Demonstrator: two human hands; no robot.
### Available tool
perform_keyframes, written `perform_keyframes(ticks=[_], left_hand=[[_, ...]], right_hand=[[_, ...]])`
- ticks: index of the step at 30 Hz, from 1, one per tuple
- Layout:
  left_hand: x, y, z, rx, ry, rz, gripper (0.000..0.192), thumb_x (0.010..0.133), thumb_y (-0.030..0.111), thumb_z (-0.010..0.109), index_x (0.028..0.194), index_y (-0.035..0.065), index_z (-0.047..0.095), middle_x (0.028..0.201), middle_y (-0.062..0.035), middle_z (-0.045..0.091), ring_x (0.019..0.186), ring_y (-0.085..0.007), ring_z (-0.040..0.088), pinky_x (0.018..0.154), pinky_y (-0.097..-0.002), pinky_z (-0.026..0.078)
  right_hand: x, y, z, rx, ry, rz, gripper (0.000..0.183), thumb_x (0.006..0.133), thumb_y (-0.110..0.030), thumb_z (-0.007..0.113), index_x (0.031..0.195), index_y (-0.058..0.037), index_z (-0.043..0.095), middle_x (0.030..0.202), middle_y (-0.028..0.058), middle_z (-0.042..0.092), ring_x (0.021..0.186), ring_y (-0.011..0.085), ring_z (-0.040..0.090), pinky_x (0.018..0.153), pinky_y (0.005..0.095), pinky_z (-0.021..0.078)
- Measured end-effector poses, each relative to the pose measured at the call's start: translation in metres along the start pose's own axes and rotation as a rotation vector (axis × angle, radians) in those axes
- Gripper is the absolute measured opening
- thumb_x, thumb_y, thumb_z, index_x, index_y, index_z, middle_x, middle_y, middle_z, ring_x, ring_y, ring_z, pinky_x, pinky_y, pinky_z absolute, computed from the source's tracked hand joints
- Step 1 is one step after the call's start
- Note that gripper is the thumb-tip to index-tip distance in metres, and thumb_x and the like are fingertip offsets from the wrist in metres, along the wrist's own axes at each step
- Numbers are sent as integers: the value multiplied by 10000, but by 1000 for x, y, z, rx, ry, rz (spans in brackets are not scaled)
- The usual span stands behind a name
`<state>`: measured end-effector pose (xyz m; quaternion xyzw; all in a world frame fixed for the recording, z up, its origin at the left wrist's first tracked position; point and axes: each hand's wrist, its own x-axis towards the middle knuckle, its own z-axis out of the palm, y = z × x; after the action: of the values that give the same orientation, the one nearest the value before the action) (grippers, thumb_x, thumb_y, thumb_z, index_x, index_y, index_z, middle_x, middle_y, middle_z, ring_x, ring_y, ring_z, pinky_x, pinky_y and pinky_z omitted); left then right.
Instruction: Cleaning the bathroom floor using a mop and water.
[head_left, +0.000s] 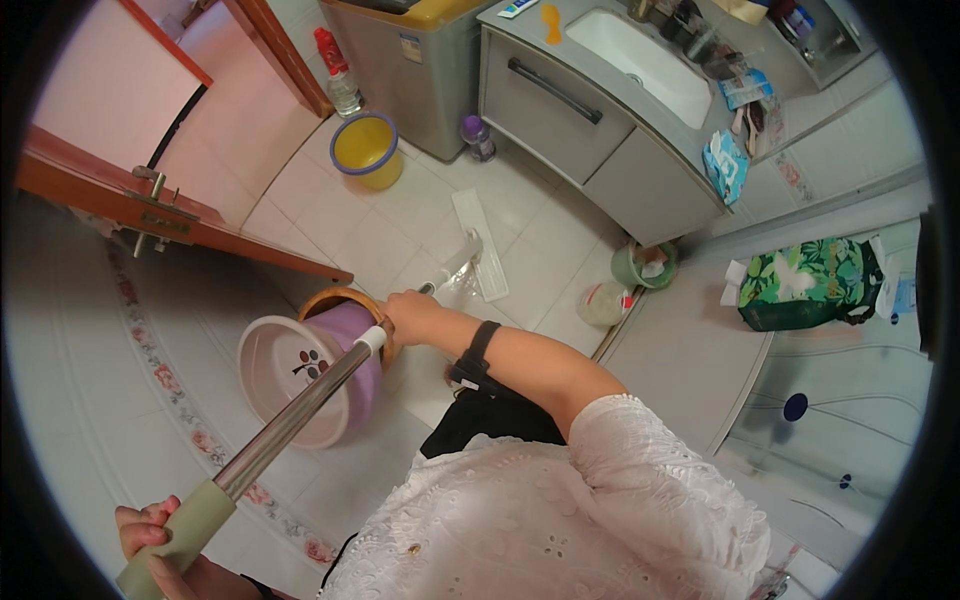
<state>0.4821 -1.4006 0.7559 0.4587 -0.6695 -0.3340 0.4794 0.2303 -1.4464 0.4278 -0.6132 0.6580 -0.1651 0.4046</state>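
A flat mop spans the view from bottom left to the centre. Its white rectangular head (481, 245) lies on the pale tiled floor. My left hand (161, 532) is closed round the green grip (180, 540) at the upper end of the metal mop handle (292, 416). Lower on the handle, near its white collar (371, 339), my right hand (409, 316) wraps round the pole. Under the handle, left of my right hand, stand a pale pink basin (259, 375) and a purple bucket (364, 390).
A yellow bucket (367, 154) stands before the washing machine (420, 82). A purple-capped bottle (478, 139) is beside the vanity cabinet (555, 112). A green bin (630, 266) and a plastic jug (600, 304) stand at right. The wooden door (262, 255) juts in from the left.
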Motion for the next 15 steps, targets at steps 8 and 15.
perform_keyframes(ticks=[8, 15], left_hand=[[5, -10, 22, -111, 127, 12, 253, 845, 285, 453, 813, 35, 474, 836, -49, 371, 836, -177, 483, 881, -336, 376], [7, 0, 76, -62, 35, -58, 307, 842, 333, 469, 847, 26, 481, 843, -42, 363, 842, -162, 480, 873, -349, 400]], right_hand=[[-4, 26, -47, -145, -9, -26, 144, 719, -166, 530, 800, -88, 620, 835, 127, 579, 804, 328, 574, 692, 414, 472], [2, 72, -93, -240, -158, -42, 189, 716, -231, 592, 817, -79, 640, 834, 129, 624, 801, 312, 594, 674, 404, 480]])
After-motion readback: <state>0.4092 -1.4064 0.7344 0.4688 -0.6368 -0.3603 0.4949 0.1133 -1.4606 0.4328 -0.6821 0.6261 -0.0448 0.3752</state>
